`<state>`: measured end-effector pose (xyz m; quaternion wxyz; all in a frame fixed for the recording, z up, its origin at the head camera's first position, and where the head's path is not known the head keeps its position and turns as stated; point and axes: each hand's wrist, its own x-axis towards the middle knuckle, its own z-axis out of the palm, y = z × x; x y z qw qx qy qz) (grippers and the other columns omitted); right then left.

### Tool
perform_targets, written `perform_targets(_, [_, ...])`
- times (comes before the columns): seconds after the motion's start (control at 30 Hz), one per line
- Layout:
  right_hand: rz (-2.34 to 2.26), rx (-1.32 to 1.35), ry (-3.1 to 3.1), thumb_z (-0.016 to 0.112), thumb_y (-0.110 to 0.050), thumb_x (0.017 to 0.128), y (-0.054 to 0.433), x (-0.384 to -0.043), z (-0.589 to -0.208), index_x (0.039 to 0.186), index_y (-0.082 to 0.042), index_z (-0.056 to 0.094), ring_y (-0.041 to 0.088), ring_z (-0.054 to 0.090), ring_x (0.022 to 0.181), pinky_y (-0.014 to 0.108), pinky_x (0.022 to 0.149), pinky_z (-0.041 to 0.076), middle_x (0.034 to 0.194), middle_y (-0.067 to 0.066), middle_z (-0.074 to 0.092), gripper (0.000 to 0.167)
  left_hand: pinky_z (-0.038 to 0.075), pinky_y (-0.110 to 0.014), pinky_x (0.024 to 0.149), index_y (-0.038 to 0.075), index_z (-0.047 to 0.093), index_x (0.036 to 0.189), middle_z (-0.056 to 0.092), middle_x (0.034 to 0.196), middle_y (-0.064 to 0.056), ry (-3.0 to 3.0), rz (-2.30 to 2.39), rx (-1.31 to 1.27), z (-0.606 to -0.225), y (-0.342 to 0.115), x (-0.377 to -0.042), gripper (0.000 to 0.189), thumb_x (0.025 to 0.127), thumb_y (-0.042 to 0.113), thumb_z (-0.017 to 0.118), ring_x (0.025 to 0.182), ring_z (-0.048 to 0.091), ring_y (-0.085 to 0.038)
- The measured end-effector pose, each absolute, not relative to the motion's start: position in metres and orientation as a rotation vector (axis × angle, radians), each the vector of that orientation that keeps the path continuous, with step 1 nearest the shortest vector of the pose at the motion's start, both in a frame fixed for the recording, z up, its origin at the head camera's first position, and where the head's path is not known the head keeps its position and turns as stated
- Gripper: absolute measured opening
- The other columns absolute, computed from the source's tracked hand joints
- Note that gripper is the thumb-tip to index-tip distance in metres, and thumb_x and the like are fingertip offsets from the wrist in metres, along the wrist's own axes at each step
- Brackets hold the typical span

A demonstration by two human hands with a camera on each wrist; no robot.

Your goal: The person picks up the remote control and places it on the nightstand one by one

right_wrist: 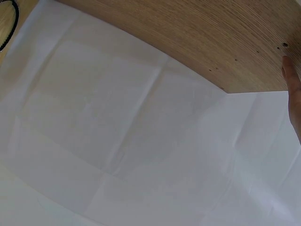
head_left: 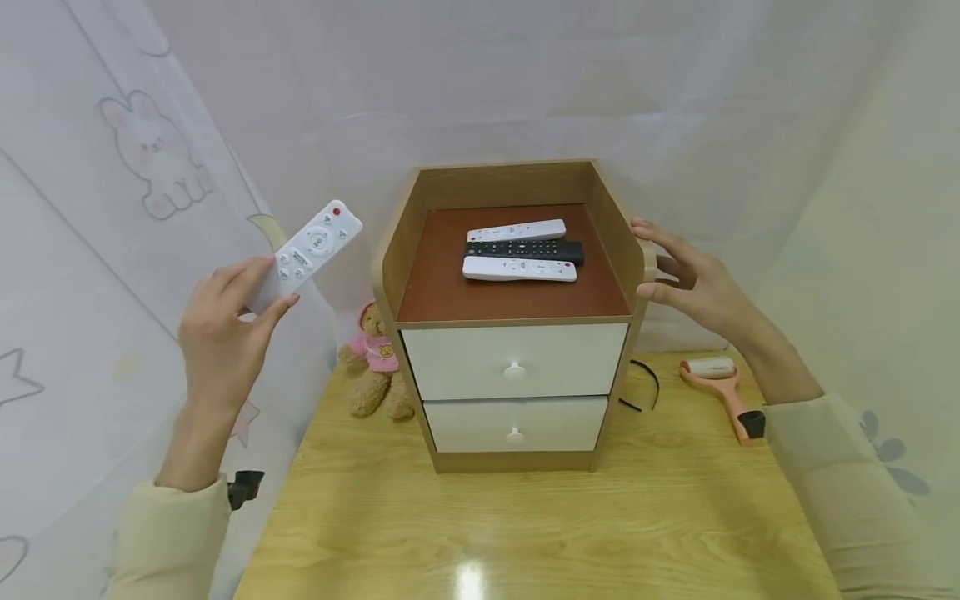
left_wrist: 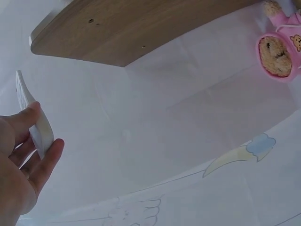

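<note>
My left hand [head_left: 225, 321] pinches a white remote control [head_left: 318, 242] by its lower end, between thumb and fingers. The remote is tilted in the air to the left of a small wooden cabinet [head_left: 513, 310]. In the left wrist view the same remote [left_wrist: 43, 129] is seen edge-on. Two white remotes, a rear one [head_left: 517, 231] and a front one [head_left: 519, 268], lie on the cabinet's brown top with a black remote [head_left: 558, 251] between them. My right hand [head_left: 701, 287] is at the cabinet's right side panel, fingertips against its outer face in the right wrist view [right_wrist: 294, 96].
Below the top are two white drawers, an upper one [head_left: 465, 362] and a lower one [head_left: 465, 427], both closed. A teddy bear [head_left: 381, 354] in pink sits left of the cabinet. To the right lie a black headband [head_left: 654, 385] and an orange lint roller [head_left: 727, 396] on the wooden table [head_left: 525, 533].
</note>
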<state>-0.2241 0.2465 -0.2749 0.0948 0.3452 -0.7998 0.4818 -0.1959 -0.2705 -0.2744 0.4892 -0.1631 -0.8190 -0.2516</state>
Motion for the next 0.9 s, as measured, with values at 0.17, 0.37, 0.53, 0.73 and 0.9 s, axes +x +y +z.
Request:
perform_targets(0.17, [1.426,1.027,-2.369,0.06,0.013,0.088,0.248,-0.224,-0.275,0.15,-0.005,0.032,0.018,0.025,0.144,0.016,0.107,0.035,0.158,0.011,0.023,0.07,0.034,-0.007,0.072,0.001,0.07,0.114,0.068,0.111,-0.014,-1.989,-0.605,-0.455,-0.256,-0.254,-0.198,0.048,0.068,0.001,0.084,0.09,0.058,-0.036])
perform_targets(0.37, [1.426,1.023,-2.371,0.06,0.013,0.088,0.248,-0.224,-0.275,0.15,-0.006,0.032,0.018,0.023,0.144,0.016,0.108,0.034,0.158,0.01,0.023,0.071,0.048,-0.04,0.078,0.004,0.07,0.116,0.068,0.113,-0.012,-2.003,-0.558,-0.566,-0.24,-0.234,-0.203,0.048,0.07,0.004,0.084,0.099,0.059,-0.035])
perform_targets(0.53, [1.419,1.01,-2.386,0.06,0.011,0.088,0.247,-0.223,-0.274,0.15,-0.006,0.031,0.017,0.023,0.144,0.018,0.109,0.034,0.159,0.009,0.023,0.071,0.049,-0.046,0.082,0.002,0.069,0.116,0.068,0.113,-0.014,-2.004,-0.532,-0.68,-0.232,-0.22,-0.209,0.048,0.071,0.001,0.083,0.1,0.059,-0.034])
perform_targets(0.73, [1.419,1.007,-2.394,0.061,0.01,0.089,0.247,-0.223,-0.273,0.151,-0.007,0.031,0.017,0.023,0.144,0.019,0.109,0.035,0.159,0.007,0.023,0.071,0.051,-0.044,0.081,0.001,0.067,0.119,0.067,0.113,-0.014,-2.019,-0.482,-0.797,-0.224,-0.206,-0.217,0.047,0.075,0.003,0.081,0.103,0.059,-0.033])
perform_targets(0.9, [1.426,1.02,-2.379,0.061,0.011,0.088,0.247,-0.223,-0.272,0.15,-0.005,0.032,0.017,0.024,0.144,0.017,0.107,0.035,0.158,0.009,0.023,0.07,0.051,-0.043,0.08,0.003,0.067,0.121,0.068,0.114,-0.012,-2.037,-0.516,-0.861,-0.218,-0.192,-0.222,0.048,0.075,0.001,0.081,0.103,0.059,-0.032])
